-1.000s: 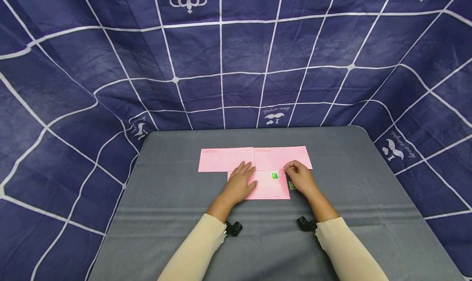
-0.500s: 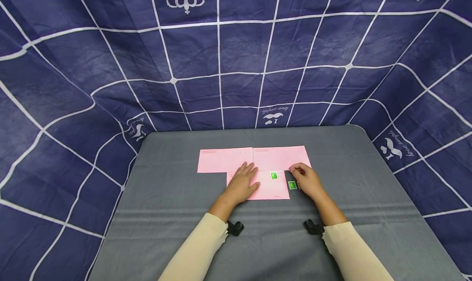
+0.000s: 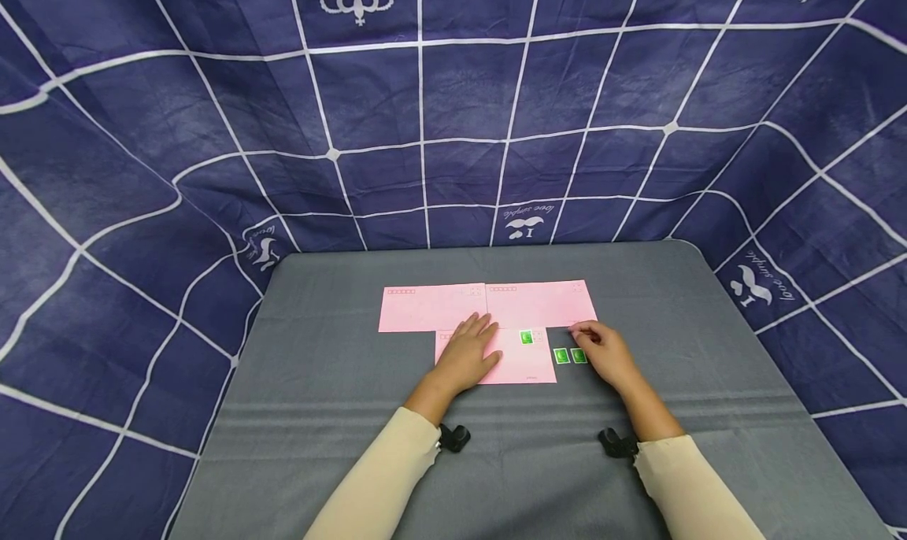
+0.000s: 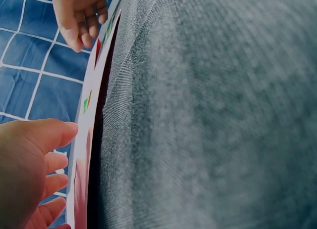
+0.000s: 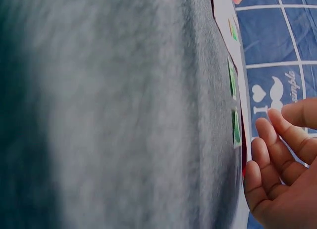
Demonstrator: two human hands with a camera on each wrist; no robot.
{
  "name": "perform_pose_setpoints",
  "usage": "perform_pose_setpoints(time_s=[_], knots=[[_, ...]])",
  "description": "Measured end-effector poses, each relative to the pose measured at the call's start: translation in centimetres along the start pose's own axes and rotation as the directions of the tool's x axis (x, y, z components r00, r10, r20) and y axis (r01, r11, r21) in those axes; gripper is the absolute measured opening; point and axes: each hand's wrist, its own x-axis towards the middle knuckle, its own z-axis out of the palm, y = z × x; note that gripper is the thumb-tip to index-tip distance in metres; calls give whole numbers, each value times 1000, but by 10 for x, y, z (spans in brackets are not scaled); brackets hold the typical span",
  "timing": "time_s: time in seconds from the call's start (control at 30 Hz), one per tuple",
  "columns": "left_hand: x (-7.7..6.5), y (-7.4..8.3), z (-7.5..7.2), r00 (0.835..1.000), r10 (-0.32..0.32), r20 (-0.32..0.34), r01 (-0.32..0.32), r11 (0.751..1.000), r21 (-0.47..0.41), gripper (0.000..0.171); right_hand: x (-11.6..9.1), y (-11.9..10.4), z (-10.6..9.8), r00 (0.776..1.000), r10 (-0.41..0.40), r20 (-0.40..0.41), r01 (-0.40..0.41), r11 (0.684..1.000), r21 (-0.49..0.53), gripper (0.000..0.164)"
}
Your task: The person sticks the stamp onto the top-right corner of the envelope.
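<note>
Three pink envelopes lie flat: a back left envelope, a back right envelope, and a front envelope nearest the person. A green postage stamp sits near the front envelope's upper right corner. My left hand rests on the front envelope with fingers spread, covering its left part. My right hand hovers by the lower right corner of the back right envelope, fingers loosely bent. The right wrist view shows nothing in the right hand's fingers. Beside the front envelope lie two loose green stamps, one stamp left of the other stamp.
Grey cloth covers the table. Around its back and sides hangs a blue curtain with white lines. A black wrist camera is strapped at the left wrist and another black camera at the right.
My right hand has drawn right and slightly toward the person, off the envelopes, uncovering the two loose stamps. My left hand has stayed nearly still on the front envelope.
</note>
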Motion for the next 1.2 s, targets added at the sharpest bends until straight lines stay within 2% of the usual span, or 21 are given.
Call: perform_pose_setpoints(time_s=[0.43, 0.6, 0.8, 1.2], knots=[[3, 1, 4, 1000, 18, -2, -18, 999, 27, 62, -6, 10, -15, 1000, 12, 25, -9, 996, -89, 18], [4, 0, 7, 999, 24, 23, -25, 999, 40, 61, -8, 12, -16, 999, 31, 34, -27, 993, -111, 16], [4, 0, 8, 999, 3, 49, -6, 999, 44, 63, -7, 13, -15, 998, 53, 38, -47, 988, -145, 16], [5, 2, 7, 998, -2, 70, -2, 998, 64, 63, -2, 20, -15, 993, 102, 51, -98, 992, -77, 16]])
